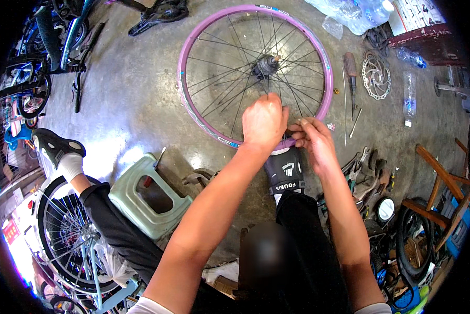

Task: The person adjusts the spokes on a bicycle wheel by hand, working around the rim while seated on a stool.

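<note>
A purple bicycle rim (183,62) without a tyre lies on the concrete floor in front of me, laced with thin black spokes to a dark hub (266,66). My left hand (265,123) is closed over the spokes on the near side, its back toward me; it hides whatever its fingers grip. Beside it, my right hand (316,140) has thumb and fingertips drawn together at the near right of the rim. Anything in that pinch is too small to make out. My shoe (286,170) is close against the rim's near edge.
Right of the wheel lie a screwdriver (351,73), a brake disc (376,77), a loose thin rod (345,107) and a plastic bottle (409,99). A pale green stool (135,209) stands left, a tyred wheel (49,230) beyond it. Tools and gloves (373,175) are heaped at right.
</note>
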The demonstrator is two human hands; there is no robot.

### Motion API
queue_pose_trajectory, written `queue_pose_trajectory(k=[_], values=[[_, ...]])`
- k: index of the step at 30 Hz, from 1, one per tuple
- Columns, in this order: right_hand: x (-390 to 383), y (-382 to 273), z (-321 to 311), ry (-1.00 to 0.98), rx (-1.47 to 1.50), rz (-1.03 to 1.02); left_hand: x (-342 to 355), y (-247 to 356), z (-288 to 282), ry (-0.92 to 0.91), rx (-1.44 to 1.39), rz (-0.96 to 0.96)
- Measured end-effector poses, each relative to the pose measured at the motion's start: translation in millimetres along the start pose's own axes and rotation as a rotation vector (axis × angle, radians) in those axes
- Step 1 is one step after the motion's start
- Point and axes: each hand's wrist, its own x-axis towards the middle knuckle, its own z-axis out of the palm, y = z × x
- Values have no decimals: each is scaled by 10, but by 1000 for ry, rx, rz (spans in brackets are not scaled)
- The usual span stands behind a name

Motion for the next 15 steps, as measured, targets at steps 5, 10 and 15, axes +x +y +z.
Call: queue_pose_trajectory(k=[5, 10, 15], values=[[-169, 419, -286, 266, 63, 6, 88, 90, -37, -84, 38, -128], [-95, 565, -215, 342, 142, 6, 119, 104, -41, -102, 34, -155], [14, 421, -123, 431, 107, -190, 157, 147, -79, -57, 44, -164]])
